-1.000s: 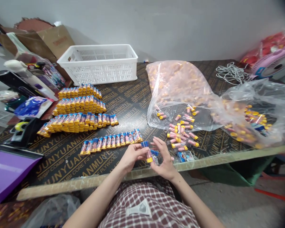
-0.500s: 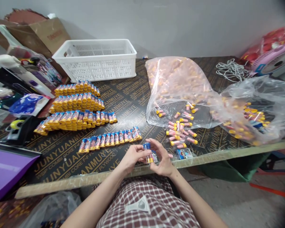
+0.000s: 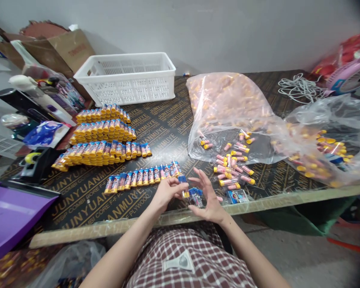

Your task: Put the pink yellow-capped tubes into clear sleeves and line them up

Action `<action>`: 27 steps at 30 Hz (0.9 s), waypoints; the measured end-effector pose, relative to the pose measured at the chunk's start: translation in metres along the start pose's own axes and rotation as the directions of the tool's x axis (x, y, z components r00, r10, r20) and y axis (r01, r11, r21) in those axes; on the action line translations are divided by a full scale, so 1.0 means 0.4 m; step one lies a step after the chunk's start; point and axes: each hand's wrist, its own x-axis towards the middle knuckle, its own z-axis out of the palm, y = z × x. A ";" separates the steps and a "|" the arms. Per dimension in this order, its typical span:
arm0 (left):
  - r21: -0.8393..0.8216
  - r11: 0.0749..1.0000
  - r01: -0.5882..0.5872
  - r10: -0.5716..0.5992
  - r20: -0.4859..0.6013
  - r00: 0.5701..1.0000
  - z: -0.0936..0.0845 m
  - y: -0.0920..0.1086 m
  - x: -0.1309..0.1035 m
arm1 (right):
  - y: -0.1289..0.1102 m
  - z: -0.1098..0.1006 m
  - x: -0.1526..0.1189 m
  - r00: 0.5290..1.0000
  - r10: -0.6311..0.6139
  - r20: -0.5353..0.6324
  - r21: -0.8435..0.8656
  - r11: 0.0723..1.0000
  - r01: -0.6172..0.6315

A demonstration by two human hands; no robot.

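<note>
Between the thumb and fingers of my left hand (image 3: 165,196) is a small clear tube (image 3: 183,186) with a blue end and a yellow end. My right hand (image 3: 209,202) is open beside it, fingers spread and thumb apart, not touching the tube. Some blue printed wrappers (image 3: 195,196) lie on the table by my right hand. Just past my left hand runs a row of labelled tubes (image 3: 142,176) with blue tops and yellow bottoms. Loose pink tubes with yellow caps (image 3: 232,170) lie beyond my right hand. Another packet of blue printed wrappers (image 3: 237,196) sits near the table edge.
Stacked labelled tubes (image 3: 97,150) stand at the left, in front of a white basket (image 3: 132,86). A large plastic bag (image 3: 231,96) of pink tubes lies at the back right, near a second bag (image 3: 315,160). A tape dispenser (image 3: 37,164) and purple dustpan (image 3: 16,216) are at left.
My right hand has let go of the tube and opened away from it. The left hand now holds the tube alone, slightly left and tilted. The view has shifted slightly.
</note>
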 end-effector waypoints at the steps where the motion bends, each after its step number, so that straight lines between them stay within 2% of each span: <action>1: 0.065 0.996 -0.060 0.066 -0.104 0.992 -0.016 0.007 0.018 | 0.006 -0.005 0.002 1.000 0.012 -0.024 -0.006 1.000 -0.012; 3: 0.256 0.953 -0.165 0.239 -0.293 0.926 -0.049 0.023 0.058 | 0.019 -0.012 0.006 0.996 0.047 -0.079 -0.011 0.999 -0.048; 5: 0.462 0.864 -0.199 0.386 -0.354 0.852 -0.075 0.034 0.095 | 0.028 -0.016 0.008 0.990 0.076 -0.120 -0.015 0.997 -0.078; 6: 0.548 0.813 -0.194 0.431 -0.345 0.834 -0.084 0.036 0.110 | 0.030 -0.016 0.009 0.988 0.082 -0.132 -0.022 0.996 -0.086; 9: 0.735 0.662 -0.148 0.489 -0.273 0.828 -0.094 0.036 0.136 | 0.027 -0.017 0.008 0.986 0.086 -0.144 -0.054 0.994 -0.094; 12: 0.849 0.519 -0.100 0.525 -0.224 0.821 -0.085 0.032 0.132 | 0.022 -0.036 0.006 0.987 0.074 -0.146 -0.111 0.990 -0.090; 14: 0.870 0.484 -0.095 0.551 -0.218 0.806 -0.071 0.027 0.115 | 0.030 -0.066 0.007 0.983 0.061 -0.175 -0.223 0.970 -0.100; 15: 0.860 0.497 -0.114 0.557 -0.216 0.802 -0.061 0.022 0.104 | 0.040 -0.086 0.010 0.977 0.052 -0.207 -0.305 0.945 -0.115; 17: 0.813 0.552 -0.185 0.538 -0.178 0.824 -0.038 0.003 0.080 | 0.069 -0.131 0.017 0.958 0.024 -0.287 -0.495 0.852 -0.170; 19: 0.790 0.564 -0.241 0.476 -0.073 0.876 -0.014 -0.028 0.061 | 0.105 -0.173 0.027 0.949 -0.008 -0.315 -0.664 0.717 -0.214; 21: 0.834 0.495 -0.244 0.388 0.039 0.921 0.005 -0.066 0.051 | 0.138 -0.203 0.039 0.962 0.012 -0.272 -0.794 0.563 -0.232; 23: 0.889 0.399 -0.225 0.326 0.092 0.941 0.017 -0.100 0.050 | 0.158 -0.217 0.051 0.976 0.052 -0.213 -0.872 0.440 -0.214; 25: 0.913 0.350 -0.212 0.304 0.104 0.947 0.021 -0.120 0.053 | 0.165 -0.218 0.063 0.983 0.093 -0.157 -0.912 0.367 -0.180; 27: 0.918 0.337 -0.208 0.292 0.109 0.950 0.022 -0.127 0.057 | 0.165 -0.214 0.075 0.985 0.129 -0.117 -0.930 0.334 -0.154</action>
